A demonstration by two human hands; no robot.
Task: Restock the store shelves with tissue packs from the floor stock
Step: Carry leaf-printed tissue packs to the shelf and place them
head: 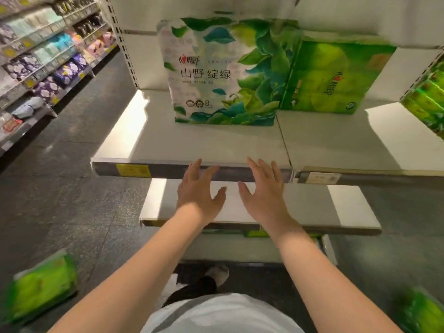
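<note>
Partly stocked: white-and-green tissue pack (223, 70) upright on shelf (192, 145); left hand (199, 188), right hand (263, 188) empty, fingers spread, apart; green floor packs (40, 287) yet to shelve.

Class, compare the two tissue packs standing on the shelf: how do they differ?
The left pack is mostly white with leaf art; the right pack is solid green. The left pack stands taller and nearer the shelf edge; the right pack sits lower and further back. Both are upright, side by side.
</note>
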